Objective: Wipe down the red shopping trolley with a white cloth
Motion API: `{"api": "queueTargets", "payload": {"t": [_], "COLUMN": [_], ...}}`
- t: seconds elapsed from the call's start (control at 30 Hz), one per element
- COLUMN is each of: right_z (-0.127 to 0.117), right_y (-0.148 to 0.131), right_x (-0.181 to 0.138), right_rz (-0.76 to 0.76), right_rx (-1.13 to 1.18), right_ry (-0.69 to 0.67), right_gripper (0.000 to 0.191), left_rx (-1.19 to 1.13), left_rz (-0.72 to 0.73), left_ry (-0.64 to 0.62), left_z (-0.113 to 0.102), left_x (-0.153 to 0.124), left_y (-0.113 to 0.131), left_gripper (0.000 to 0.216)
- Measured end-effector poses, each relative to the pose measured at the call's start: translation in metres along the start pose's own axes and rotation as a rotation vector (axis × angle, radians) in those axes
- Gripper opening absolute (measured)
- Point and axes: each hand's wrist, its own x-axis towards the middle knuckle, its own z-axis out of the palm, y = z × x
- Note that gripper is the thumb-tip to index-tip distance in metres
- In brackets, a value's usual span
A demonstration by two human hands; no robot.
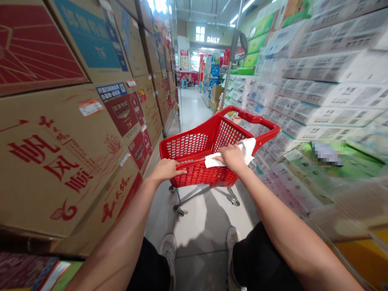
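Note:
A red plastic shopping cart [194, 176] stands sideways in front of me on small wheels, its handle [257, 119] toward the right. My left hand [167, 169] grips the near rim of its basket by the left corner, fingers wrapped over the edge. On the same rim, farther right, my right hand [233, 157] presses a white cloth [248, 147], which drapes over the rim on both sides of the hand. No goods show inside the part of the basket that I can see.
Stacked cardboard boxes [54, 161] wall the left side. Packs of paper goods [327, 93] are piled along the right, somewhat blurred. A metal pole [228, 76] rises behind the cart. The tiled aisle [194, 107] runs on toward a shop sign [209, 39] and a blue stool [184, 83].

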Motion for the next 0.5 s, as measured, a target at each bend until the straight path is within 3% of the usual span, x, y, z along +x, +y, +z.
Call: {"api": "queueTargets", "payload": {"t": [0.3,0.4,0.5], "right_z": [0.007,0.003,0.0], "right_y": [-0.084,-0.074,-0.041], "right_x": [0.011,0.012,0.009], "right_rz": [-0.071,-0.068,-0.011], "right_rx": [0.102,0.105,0.07], "right_ry": [-0.003,-0.042,-0.076], "right_gripper": [0.05,0.051,0.053], "left_rx": [0.087,0.053,-0.005], "left_rz": [0.015,0.026,0.056], "left_ry": [0.009,0.01,0.012], "left_z": [0.003,0.006,0.005], "left_x": [-0.001,0.0,0.0], "left_y": [0.013,0.009,0.003], "left_gripper": [0.053,0.056,0.059]}}
